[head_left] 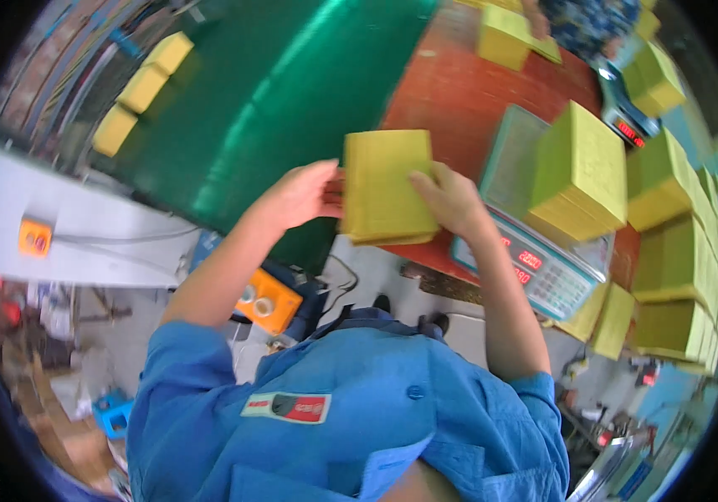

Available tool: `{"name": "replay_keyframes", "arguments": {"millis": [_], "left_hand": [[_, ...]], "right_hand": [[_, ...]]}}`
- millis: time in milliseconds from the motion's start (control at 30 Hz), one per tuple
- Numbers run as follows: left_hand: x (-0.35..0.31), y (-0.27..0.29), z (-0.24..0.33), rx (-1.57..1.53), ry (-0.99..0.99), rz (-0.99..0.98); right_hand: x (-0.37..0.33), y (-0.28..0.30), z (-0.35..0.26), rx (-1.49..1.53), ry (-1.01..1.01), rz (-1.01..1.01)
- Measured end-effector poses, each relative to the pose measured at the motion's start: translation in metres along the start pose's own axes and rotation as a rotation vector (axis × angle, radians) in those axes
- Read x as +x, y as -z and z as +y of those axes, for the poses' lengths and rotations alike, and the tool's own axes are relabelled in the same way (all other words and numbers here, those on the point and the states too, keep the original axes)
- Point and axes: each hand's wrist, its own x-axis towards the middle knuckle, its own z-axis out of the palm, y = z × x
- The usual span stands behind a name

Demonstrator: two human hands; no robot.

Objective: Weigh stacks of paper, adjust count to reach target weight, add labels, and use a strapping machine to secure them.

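Note:
A stack of yellow paper sheets (388, 186) is in front of me, over the near edge of the red table. My right hand (457, 199) grips its right side, thumb on the top face and fingers beneath. My left hand (299, 199) is at the left side, its fingers curled against the edge and partly hidden by the stack. To the right a digital scale (556, 280) with a lit red display stands on the table. A taller block of yellow sheets (581, 171) rests on its plate.
A green conveyor belt (242, 109) runs at the left, with small yellow blocks (143, 88) along its far side. More yellow stacks (669, 251) are piled at the right beside a second scale (627, 109). At the top right, another person's hand (536, 18) touches a yellow stack.

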Motion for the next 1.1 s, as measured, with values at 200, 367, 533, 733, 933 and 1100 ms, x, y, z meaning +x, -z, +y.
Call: {"name": "replay_keyframes", "arguments": {"millis": [200,367,533,733,933,1100], "left_hand": [[-0.013,-0.013,-0.024,0.382,-0.204,0.256],[-0.014,-0.059,0.005,0.259,-0.350,0.190],[-0.058,-0.156,0.092,0.876,-0.620,0.338],[-0.072,-0.186,0.117,0.382,-0.533,0.097],[-0.029,-0.266,0.120,0.039,-0.298,-0.214],[0.030,-0.312,0.130,0.099,-0.335,-0.314]], "right_hand": [[0.013,-0.036,0.011,0.110,-0.058,0.031],[-0.001,-0.054,0.027,1.010,-0.071,0.059],[-0.040,-0.011,-0.011,1.592,-0.018,0.080],[-0.079,0.072,-0.027,1.746,0.141,-0.019],[-0.093,0.165,-0.007,1.650,0.162,0.045],[-0.087,0.235,0.024,1.381,0.183,0.245]]}}
